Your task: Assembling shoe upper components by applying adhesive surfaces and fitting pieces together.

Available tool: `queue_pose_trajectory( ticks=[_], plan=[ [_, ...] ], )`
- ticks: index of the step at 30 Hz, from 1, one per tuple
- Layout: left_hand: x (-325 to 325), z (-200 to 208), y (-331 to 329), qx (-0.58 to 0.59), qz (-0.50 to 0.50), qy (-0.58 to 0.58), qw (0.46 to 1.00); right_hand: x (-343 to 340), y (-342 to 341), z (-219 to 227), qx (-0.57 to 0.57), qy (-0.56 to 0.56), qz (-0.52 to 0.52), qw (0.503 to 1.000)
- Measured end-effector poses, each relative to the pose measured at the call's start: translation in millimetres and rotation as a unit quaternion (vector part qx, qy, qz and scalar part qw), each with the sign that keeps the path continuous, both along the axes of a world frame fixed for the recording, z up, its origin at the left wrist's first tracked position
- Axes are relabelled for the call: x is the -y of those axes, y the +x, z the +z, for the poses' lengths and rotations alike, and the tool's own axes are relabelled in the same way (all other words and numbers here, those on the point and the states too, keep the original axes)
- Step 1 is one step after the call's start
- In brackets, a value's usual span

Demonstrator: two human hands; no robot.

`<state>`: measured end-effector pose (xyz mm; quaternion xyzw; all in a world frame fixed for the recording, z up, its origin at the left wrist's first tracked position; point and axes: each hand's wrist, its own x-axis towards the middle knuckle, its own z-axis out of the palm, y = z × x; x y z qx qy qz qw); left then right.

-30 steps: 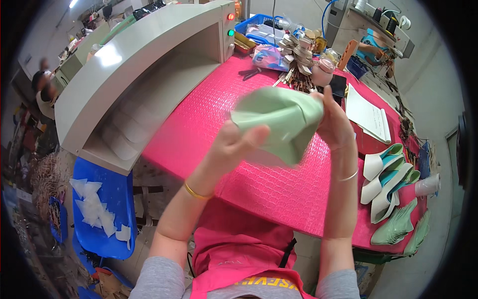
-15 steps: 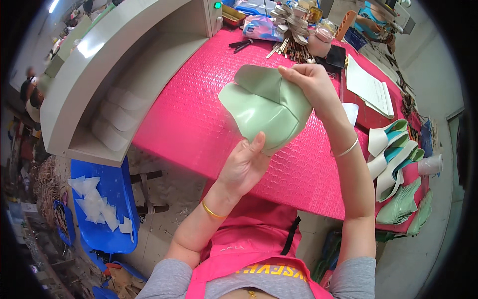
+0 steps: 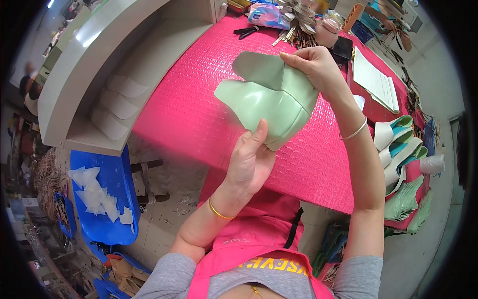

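Note:
A pale green shoe upper [image 3: 264, 102], glossy and seamed down its middle, is held up over the pink table between both hands. My left hand [image 3: 251, 162] grips its lower edge, the thumb lying on the outer face and the other fingers partly behind it. At the upper right, my right hand [image 3: 313, 67] pinches the top edge near the seam, thumb and fingers pressed together. Two flaps of the upper point left with a gap between them.
The pink textured table [image 3: 179, 99] carries a grey curved cabinet [image 3: 99, 55] with white pieces [image 3: 119, 107] inside. At right are a notepad [image 3: 373, 82], white-and-green shoe uppers [image 3: 398, 144] and stacked green pieces [image 3: 402, 199]. A blue stool [image 3: 107, 224] at left bears translucent pieces.
Both hands still hold the green shoe upper. The right hand has risen slightly and the upper has turned a little, showing more of its middle seam. The view has shifted slightly.

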<state>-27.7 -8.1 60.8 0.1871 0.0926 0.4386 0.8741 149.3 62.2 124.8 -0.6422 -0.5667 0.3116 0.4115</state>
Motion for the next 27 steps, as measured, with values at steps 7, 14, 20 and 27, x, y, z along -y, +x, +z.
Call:
queue_pose_trajectory(
  ticks=[7, 14, 20, 27],
  plan=[
    [-25, -36, 9, -0.011, -0.042, -0.099, 0.994, 24, -11, 25, 0.020, -0.040, 0.293, 0.955],
    [18, -67, -53, -0.311, -0.388, -0.007, 0.868, 50, 27, 3, 0.417, 0.039, 0.346, 0.839],
    [7, -19, -1, -0.521, 0.246, 0.552, 0.603, 28, -13, -17, -0.133, -0.006, 0.277, 0.952],
    [-33, -80, 6, -0.498, 0.169, 0.543, 0.654, 60, 15, -55, 0.509, -0.058, 0.331, 0.792]
  ],
)
